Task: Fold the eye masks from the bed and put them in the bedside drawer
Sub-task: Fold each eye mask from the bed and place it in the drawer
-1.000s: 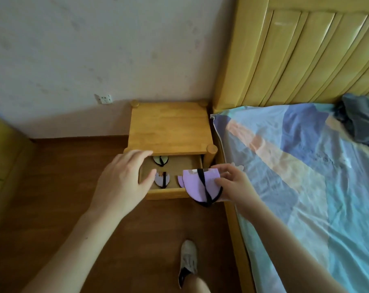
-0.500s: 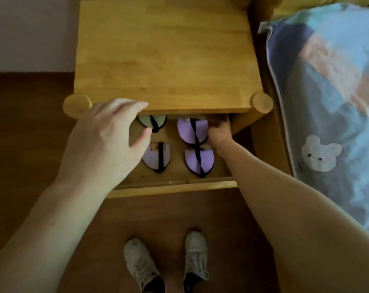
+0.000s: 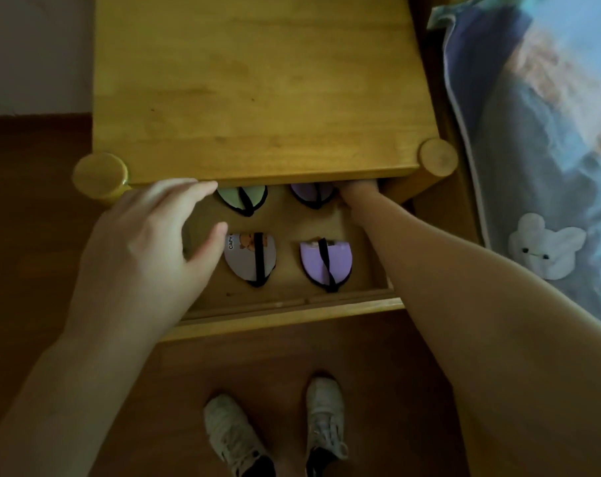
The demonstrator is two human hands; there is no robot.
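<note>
Currently: four folded eye masks in the open drawer [image 3: 292, 306], both hands at it.

Counts: one green mask [image 3: 241, 198] back left, one purple mask [image 3: 311, 195] back right, half under the nightstand [image 3: 257, 87] top; one white printed mask [image 3: 249, 258] front left, a second purple one [image 3: 326, 263] front right. All four lie flat on the drawer floor, apart from each other, black strap across each. Left hand [image 3: 144, 249] hovers over the drawer's left side, fingers spread loosely, holding nothing, thumb just beside the white mask. Right hand [image 3: 357, 192] is reached deep into the back right corner beside the rear purple mask; its fingers are hidden under the top, so can't tell their state. Two white sneakers [image 3: 275, 432] on the wood floor below. Bed sheet [image 3: 540, 166] with a bear print to the right.
</note>
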